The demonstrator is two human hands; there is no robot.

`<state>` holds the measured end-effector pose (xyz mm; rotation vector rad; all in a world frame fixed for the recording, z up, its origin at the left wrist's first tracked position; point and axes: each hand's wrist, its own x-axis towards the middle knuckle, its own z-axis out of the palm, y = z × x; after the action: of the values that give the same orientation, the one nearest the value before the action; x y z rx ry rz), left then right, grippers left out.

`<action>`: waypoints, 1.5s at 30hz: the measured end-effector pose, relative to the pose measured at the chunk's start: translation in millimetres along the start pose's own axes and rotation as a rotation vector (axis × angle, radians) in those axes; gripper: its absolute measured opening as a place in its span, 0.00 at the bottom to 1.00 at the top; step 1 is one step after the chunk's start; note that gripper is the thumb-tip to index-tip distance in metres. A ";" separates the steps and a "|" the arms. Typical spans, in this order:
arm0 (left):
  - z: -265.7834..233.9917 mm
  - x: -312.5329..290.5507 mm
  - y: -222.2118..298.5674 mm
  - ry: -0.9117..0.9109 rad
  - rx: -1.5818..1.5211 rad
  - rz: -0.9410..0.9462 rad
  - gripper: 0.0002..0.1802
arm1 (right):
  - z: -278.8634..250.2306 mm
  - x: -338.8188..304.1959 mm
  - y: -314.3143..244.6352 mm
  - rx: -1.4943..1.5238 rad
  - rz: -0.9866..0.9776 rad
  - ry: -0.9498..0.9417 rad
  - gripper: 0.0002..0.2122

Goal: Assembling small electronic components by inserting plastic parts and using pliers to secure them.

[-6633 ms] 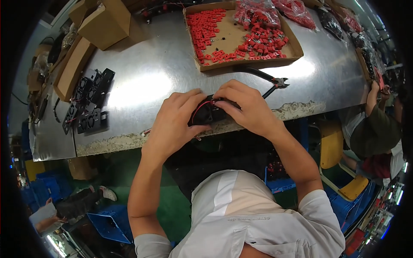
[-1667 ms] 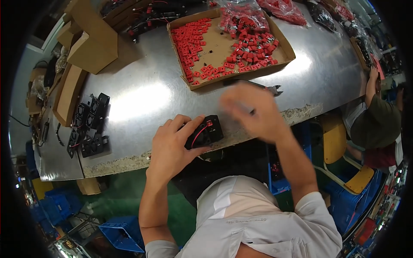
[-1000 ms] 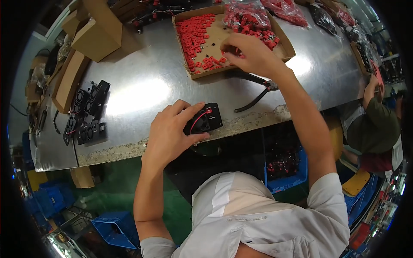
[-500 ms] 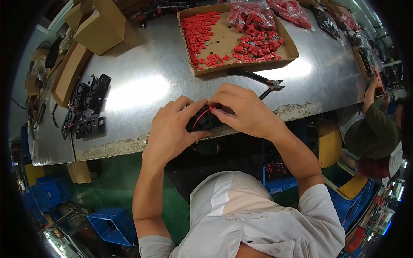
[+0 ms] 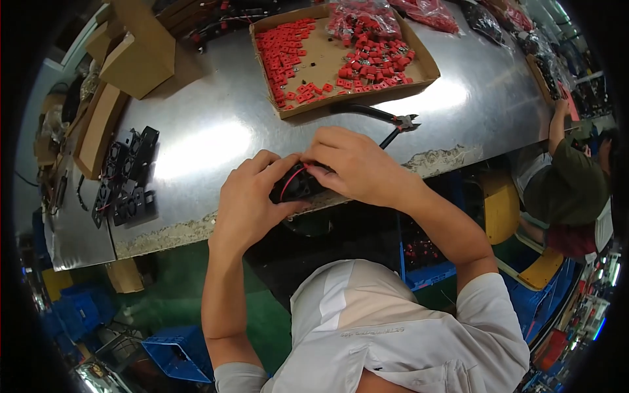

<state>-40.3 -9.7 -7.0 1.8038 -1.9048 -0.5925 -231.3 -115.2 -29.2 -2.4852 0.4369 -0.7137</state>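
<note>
Between my hands, close to the table's front edge, is a black fan assembly (image 5: 301, 186) with a red wire (image 5: 285, 184) arching over it. My left hand (image 5: 251, 194) wraps around its left side, thumb along the near edge and fingers on the far edge. The fingers of my right hand (image 5: 350, 164) are pinched together at its upper right, where the red wire ends. Whatever small part sits in that pinch is mostly hidden. Just beyond my right hand lie black-handled side cutters (image 5: 386, 119), jaws to the right.
A shallow cardboard tray (image 5: 429, 72) holds many red plastic parts (image 5: 282, 56) and a bag of them. More black fan assemblies (image 5: 124, 173) lie at left by a cardboard box (image 5: 141, 62). Plastic bags (image 5: 426, 14) line the back. A co-worker (image 5: 567, 180) sits at the right.
The whole view has shifted slightly, moving the table and its contents left. Both hands keep nearly the same hold on the fan assembly and red wire.
</note>
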 end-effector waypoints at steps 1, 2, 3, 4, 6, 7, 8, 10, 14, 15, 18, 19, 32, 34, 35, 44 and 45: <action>0.4 -0.4 -0.8 0.004 0.002 -0.003 0.36 | -1.5 0.0 0.4 -0.013 0.003 -0.030 0.07; 0.8 -1.0 -1.7 0.003 0.002 -0.004 0.37 | -1.2 0.2 0.2 -0.012 -0.002 -0.031 0.07; 0.5 -1.8 -2.0 0.001 0.003 -0.004 0.38 | -0.3 0.1 0.2 -0.005 -0.015 -0.021 0.08; -0.1 -1.5 -1.6 0.002 0.003 -0.002 0.38 | -0.3 -0.6 0.0 -0.002 -0.024 -0.011 0.08; -1.3 -0.6 -0.4 -0.019 -0.007 -0.004 0.36 | -1.6 -3.9 -3.1 0.050 0.042 -0.009 0.08; -1.2 -0.9 -0.9 -0.017 -0.005 -0.005 0.36 | -1.0 -5.2 -4.8 0.108 0.105 -0.008 0.08; -0.5 -1.1 -1.6 -0.016 -0.013 -0.002 0.36 | 0.3 -7.8 -6.2 0.109 0.103 -0.007 0.08; 0.2 -0.1 -0.8 -0.022 -0.025 0.009 0.37 | 2.6 -15.7 -8.2 0.030 0.074 0.031 0.09; -2.8 0.0 0.5 -0.026 -0.006 0.004 0.37 | -4.4 -15.4 -11.1 0.004 0.153 -0.008 0.10; -2.8 -0.3 1.0 -0.031 -0.009 -0.018 0.37 | -12.1 -16.4 -9.4 0.065 0.132 -0.070 0.11; -3.3 -1.9 -0.5 -0.025 0.028 -0.007 0.37 | -58.2 -18.9 9.4 0.016 0.197 -0.241 0.29; -3.2 -0.3 1.2 -0.022 0.027 -0.007 0.37 | -75.1 -25.8 14.9 -0.167 0.198 -0.235 0.35; -5.6 1.0 2.2 -0.037 0.032 -0.005 0.36 | -40.2 -39.0 52.0 0.314 0.351 0.417 0.27; -4.6 0.9 1.3 -0.045 0.034 -0.003 0.35 | -53.2 -19.3 26.2 0.913 0.532 0.581 0.34; -3.1 1.3 1.4 -0.025 0.021 0.007 0.35 | -50.2 -13.0 23.0 0.912 0.532 0.581 0.34; 2.0 3.6 -1.0 0.003 0.011 0.021 0.35 | -18.6 32.6 -15.4 1.601 0.205 0.555 0.40; 2.1 3.3 -2.0 -0.003 0.001 0.018 0.35 | -16.3 34.5 -14.7 1.601 0.205 0.553 0.40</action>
<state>-40.1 -13.1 -9.8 1.7849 -1.9220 -0.5887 -210.2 -124.3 4.6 -0.7333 0.1402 -1.0450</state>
